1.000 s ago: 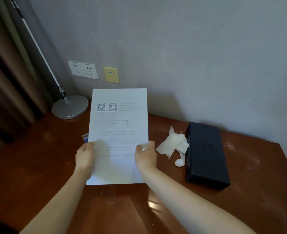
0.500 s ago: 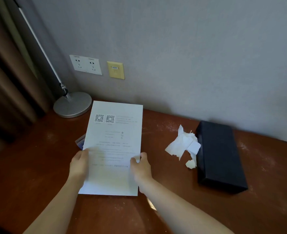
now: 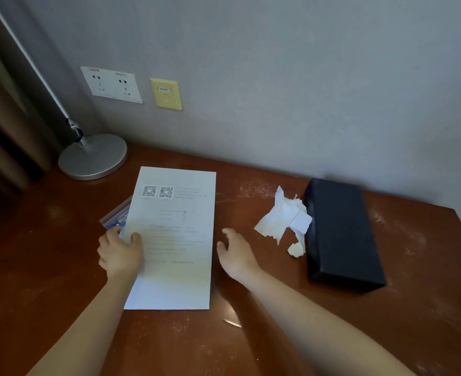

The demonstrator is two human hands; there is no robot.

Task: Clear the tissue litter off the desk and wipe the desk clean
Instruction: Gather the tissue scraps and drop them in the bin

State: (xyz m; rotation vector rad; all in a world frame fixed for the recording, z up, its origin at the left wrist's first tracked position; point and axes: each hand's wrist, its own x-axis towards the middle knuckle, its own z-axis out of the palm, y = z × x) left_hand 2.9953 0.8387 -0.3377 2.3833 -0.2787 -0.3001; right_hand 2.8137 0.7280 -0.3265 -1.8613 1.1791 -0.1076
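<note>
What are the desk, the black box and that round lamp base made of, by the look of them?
Desk: probably varnished wood or veneer; reddish brown, glossy, with a bright glint and pale dusty smears.
Box: matt black, no shine; perhaps leatherette or covered board, hard to tell.
Lamp base: likely brushed metal; a silver-grey disc with a soft sheen, holding a thin metal pole.

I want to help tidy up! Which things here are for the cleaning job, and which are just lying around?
For the job:
torn tissue pieces
small tissue ball
dusty desk

Just lying around:
printed sheet, held by the left hand
blue item under it
black box
lamp base
</note>
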